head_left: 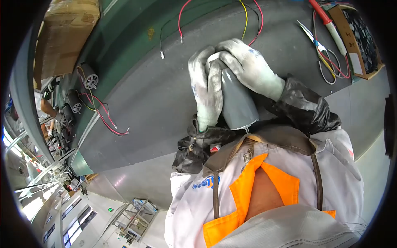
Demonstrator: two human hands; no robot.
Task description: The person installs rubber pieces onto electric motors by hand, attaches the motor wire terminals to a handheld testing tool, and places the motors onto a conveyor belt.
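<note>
A grey cylindrical motor (238, 101) lies lengthwise against my front, its near end close to the apron. My left hand (205, 84), in a white glove, is closed around its far left side. From the right, my right hand (250, 68), gloved too, curls over the far end with its fingers meeting the left ones. That far end is mostly hidden under the gloves. Just beyond the hands run a yellow wire (246, 20) and red wires (261, 25) with a black one; where they join is hidden.
Scissors (316, 41) and a red-and-white soldering iron (331, 27) lie at the right beside a cardboard box (355, 45) of dark parts. More motors (89, 76) with wires stand at left. A large carton (66, 37) is at upper left. Further left, another person's arm (48, 108) shows.
</note>
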